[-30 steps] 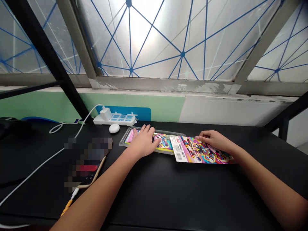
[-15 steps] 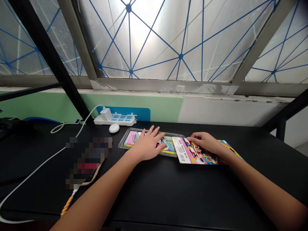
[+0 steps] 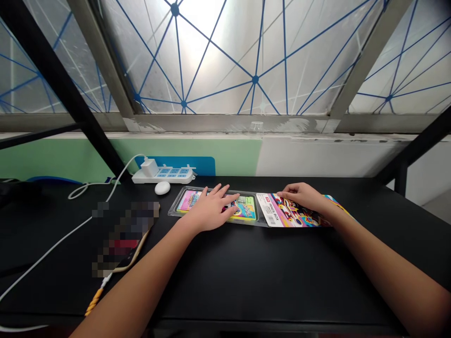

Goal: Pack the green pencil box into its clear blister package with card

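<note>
Across the black tabletop (image 3: pixel 246 272), at 12 o'clock, a pencil box (image 3: pixel 247 208) in its clear tray (image 3: pixel 174 211), long axis 9 to 3; touching its 3 o'clock end, the printed "PENCIL BOX" card (image 3: pixel 282 217). Pressing flat on the box, left hand (image 3: pixel 211 211), splayed; lying open on the card, right hand (image 3: pixel 303 196), gripping nothing.

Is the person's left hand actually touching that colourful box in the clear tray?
Touching. The head view shows the left hand lying flat, fingers spread, on the colourful box, with no gap visible.
</note>
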Action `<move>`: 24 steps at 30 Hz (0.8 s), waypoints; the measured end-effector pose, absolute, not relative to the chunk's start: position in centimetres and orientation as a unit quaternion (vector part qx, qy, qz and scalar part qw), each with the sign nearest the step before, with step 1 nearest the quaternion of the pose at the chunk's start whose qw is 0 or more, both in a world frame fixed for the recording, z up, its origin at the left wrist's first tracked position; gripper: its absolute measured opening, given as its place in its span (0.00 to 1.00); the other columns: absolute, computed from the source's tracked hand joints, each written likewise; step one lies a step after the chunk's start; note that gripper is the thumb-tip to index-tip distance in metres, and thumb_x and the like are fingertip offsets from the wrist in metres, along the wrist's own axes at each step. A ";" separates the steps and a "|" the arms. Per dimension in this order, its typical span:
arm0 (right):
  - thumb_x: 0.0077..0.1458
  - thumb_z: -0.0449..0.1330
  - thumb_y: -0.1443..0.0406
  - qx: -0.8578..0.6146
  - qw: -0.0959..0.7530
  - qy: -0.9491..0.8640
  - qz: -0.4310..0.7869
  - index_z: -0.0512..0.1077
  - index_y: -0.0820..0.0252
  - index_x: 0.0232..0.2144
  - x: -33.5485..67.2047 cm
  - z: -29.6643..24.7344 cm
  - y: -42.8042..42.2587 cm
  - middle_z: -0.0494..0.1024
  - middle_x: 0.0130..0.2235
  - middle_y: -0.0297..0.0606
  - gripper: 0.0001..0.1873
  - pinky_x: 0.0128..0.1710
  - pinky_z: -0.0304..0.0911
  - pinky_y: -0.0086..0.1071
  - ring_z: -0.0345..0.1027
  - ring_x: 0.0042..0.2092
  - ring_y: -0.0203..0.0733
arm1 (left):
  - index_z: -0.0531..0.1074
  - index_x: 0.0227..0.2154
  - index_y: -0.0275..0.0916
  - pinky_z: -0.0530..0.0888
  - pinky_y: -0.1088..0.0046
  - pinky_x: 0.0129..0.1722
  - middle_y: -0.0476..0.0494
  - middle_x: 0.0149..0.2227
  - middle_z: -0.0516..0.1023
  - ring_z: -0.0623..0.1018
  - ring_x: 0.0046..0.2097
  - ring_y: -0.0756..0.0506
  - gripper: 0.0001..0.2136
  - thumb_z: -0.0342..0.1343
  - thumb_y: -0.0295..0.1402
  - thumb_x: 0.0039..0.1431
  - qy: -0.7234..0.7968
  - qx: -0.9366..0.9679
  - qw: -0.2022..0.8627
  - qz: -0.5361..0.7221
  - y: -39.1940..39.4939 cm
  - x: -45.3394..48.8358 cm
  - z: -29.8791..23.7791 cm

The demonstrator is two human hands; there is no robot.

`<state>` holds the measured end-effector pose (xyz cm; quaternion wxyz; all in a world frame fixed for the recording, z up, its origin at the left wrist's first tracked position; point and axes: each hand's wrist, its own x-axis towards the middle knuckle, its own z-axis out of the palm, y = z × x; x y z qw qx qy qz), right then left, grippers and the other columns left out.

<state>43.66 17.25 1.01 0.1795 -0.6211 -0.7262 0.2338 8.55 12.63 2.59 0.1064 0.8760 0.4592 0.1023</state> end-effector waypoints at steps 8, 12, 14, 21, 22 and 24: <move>0.48 0.61 0.39 -0.624 0.211 -0.706 0.258 0.77 0.57 0.27 43.6 1.2 17.1 0.76 0.25 0.35 0.28 0.24 0.53 0.32 0.63 0.25 0.38 | 0.61 0.65 0.54 0.45 0.39 0.66 0.43 0.72 0.51 0.49 0.72 0.33 0.27 0.38 0.54 0.69 0.463 0.874 0.098 0.111 12.7 8.6 2.4; 0.49 0.60 0.39 -0.626 0.239 -0.702 0.241 0.76 0.57 0.27 41.7 1.3 16.4 0.75 0.24 0.36 0.27 0.24 0.53 0.32 0.63 0.26 0.38 | 0.60 0.66 0.46 0.48 0.42 0.67 0.40 0.70 0.56 0.52 0.71 0.34 0.28 0.42 0.52 0.68 0.481 0.861 0.095 0.136 12.5 9.2 2.2; 0.50 0.59 0.39 -0.633 0.247 -0.697 0.229 0.75 0.57 0.27 40.5 1.3 16.0 0.75 0.25 0.36 0.27 0.25 0.53 0.32 0.64 0.27 0.39 | 0.59 0.66 0.43 0.48 0.43 0.67 0.39 0.69 0.58 0.53 0.71 0.34 0.29 0.44 0.51 0.67 0.492 0.851 0.100 0.152 12.2 9.9 2.2; 0.51 0.58 0.39 -0.615 0.258 -0.697 0.264 0.73 0.57 0.26 37.9 1.5 14.7 0.75 0.25 0.34 0.28 0.25 0.53 0.32 0.62 0.26 0.38 | 0.63 0.63 0.45 0.53 0.47 0.67 0.41 0.68 0.61 0.57 0.70 0.37 0.23 0.47 0.44 0.68 0.469 0.818 0.201 0.267 9.9 13.2 2.8; 0.51 0.58 0.39 -0.615 0.255 -0.699 0.263 0.73 0.57 0.27 37.9 1.5 14.7 0.75 0.25 0.35 0.27 0.25 0.54 0.32 0.63 0.26 0.38 | 0.64 0.62 0.45 0.57 0.51 0.67 0.42 0.68 0.61 0.60 0.69 0.39 0.22 0.47 0.43 0.68 0.461 0.807 0.223 0.294 9.9 13.2 2.9; 0.50 0.59 0.39 -0.617 0.244 -0.703 0.256 0.74 0.57 0.27 38.3 1.4 14.8 0.75 0.25 0.35 0.28 0.25 0.54 0.32 0.63 0.27 0.39 | 0.69 0.57 0.45 0.64 0.59 0.63 0.43 0.66 0.65 0.65 0.66 0.41 0.18 0.48 0.40 0.67 0.454 0.779 0.246 0.356 10.4 12.4 3.3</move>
